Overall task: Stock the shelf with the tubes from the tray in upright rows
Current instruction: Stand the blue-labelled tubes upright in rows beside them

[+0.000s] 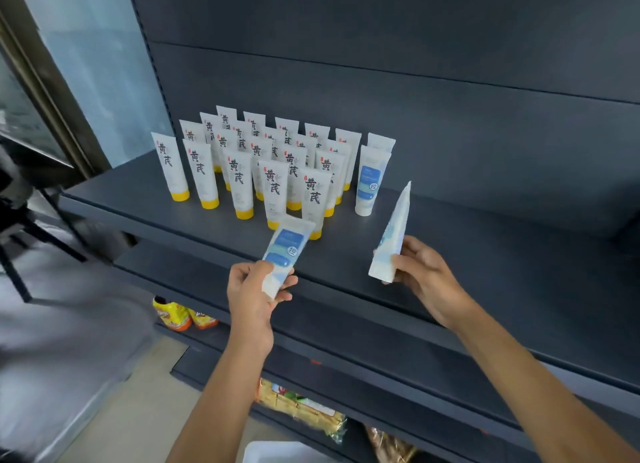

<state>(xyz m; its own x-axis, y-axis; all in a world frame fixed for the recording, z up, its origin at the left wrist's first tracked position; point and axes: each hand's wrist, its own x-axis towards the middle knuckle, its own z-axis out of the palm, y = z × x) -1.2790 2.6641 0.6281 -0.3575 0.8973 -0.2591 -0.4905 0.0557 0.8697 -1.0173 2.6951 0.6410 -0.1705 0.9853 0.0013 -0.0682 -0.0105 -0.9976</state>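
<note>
Holding one tube each, both hands reach over the front edge of the dark shelf (485,254) in the head view. The left hand (254,289) is closed around the cap end of a blue-labelled tube (285,251), thumb on its face, and the tube leans forward toward the standing rows with its flat crimped end just in front of the nearest yellow-capped tube. The right hand (420,268) grips the lower part of a second white tube (391,234), which is turned edge-on to the camera and tilted, its crimped end pointing up and away; its cap end hangs above the shelf's front lip, not set down.

On the shelf's left half stand the yellow-capped tubes (242,182), cap down, in several diagonal rows running back toward the rear panel, each printed with dark characters. Just right of them two white-capped tubes stand upright, one blue-labelled one (370,182) in front and another (381,140) behind it.

Below, lower shelves hold orange snack bags (176,315) and clear-wrapped packets (301,407). A white tray corner (277,452) shows at the bottom edge, between the forearms.
</note>
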